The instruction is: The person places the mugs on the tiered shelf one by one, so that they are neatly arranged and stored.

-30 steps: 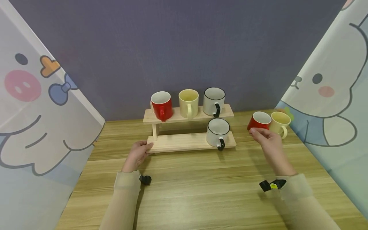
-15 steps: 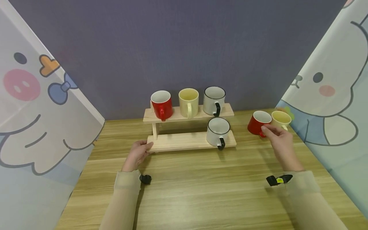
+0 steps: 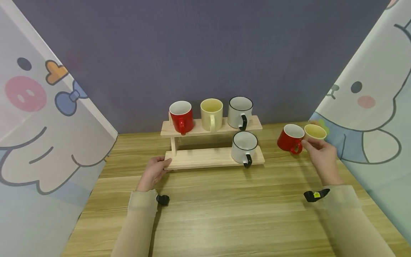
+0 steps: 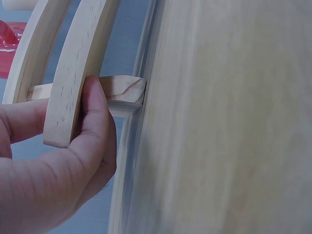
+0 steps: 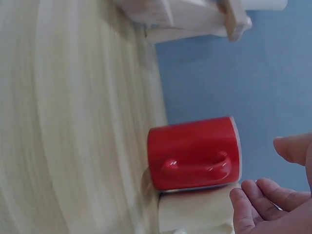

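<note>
My left hand (image 3: 154,171) pinches the left end of the lower board (image 3: 199,159) of a wooden two-tier rack; the left wrist view shows thumb and fingers on either side of the board (image 4: 73,73). My right hand (image 3: 323,159) is by a red mug (image 3: 287,140) and a yellow mug (image 3: 315,132) at the right, partly covering the yellow one. In the right wrist view the hand (image 5: 282,200) has thumb and fingers apart beside the red mug (image 5: 192,146), holding nothing.
On the rack's upper board stand a red mug (image 3: 182,119), a yellow mug (image 3: 212,116) and a white black-rimmed mug (image 3: 236,116). Another white mug (image 3: 240,151) stands at the lower board's right end. A dark wall (image 3: 205,46) rises behind.
My right hand has moved right, from in front of the red mug to in front of the yellow one, uncovering the red mug's handle. My left hand has stayed on the rack.
</note>
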Action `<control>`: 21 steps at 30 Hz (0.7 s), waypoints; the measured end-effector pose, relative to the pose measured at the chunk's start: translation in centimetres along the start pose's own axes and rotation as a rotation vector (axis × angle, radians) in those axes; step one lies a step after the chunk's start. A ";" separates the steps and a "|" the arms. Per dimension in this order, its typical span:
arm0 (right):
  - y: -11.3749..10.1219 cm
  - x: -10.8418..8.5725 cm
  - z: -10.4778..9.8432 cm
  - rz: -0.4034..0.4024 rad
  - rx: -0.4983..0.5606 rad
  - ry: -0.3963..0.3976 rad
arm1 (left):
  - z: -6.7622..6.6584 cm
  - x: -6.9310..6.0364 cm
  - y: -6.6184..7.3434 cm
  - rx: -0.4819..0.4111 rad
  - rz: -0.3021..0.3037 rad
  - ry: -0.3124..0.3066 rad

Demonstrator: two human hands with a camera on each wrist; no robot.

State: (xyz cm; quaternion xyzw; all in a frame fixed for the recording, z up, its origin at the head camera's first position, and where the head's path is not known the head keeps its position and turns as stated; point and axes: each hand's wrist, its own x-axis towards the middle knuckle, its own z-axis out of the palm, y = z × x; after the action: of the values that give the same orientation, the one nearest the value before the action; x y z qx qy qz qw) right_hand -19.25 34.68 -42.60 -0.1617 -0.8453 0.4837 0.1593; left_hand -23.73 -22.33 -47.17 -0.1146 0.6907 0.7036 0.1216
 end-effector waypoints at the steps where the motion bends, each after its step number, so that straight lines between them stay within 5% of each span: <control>1: 0.2 0.1 0.0 -0.002 -0.021 -0.003 | 0.0 0.0 0.0 0.003 0.001 -0.001; 7: 1.2 1.0 0.1 -0.002 -0.083 -0.034 | 0.0 0.0 -0.1 0.009 0.005 -0.003; 15: 1.8 2.0 0.2 0.018 -0.099 -0.181 | 0.0 0.0 0.0 0.027 0.010 0.002; 21: 2.4 2.8 0.6 -0.042 -0.144 -0.204 | 0.0 0.0 0.0 0.015 0.014 -0.008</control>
State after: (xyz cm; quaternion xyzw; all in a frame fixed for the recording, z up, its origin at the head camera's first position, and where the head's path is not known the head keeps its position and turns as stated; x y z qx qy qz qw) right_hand -21.72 36.58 -44.64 -0.1046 -0.8929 0.4323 0.0705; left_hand -23.70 -22.38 -47.11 -0.1061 0.6962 0.6997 0.1199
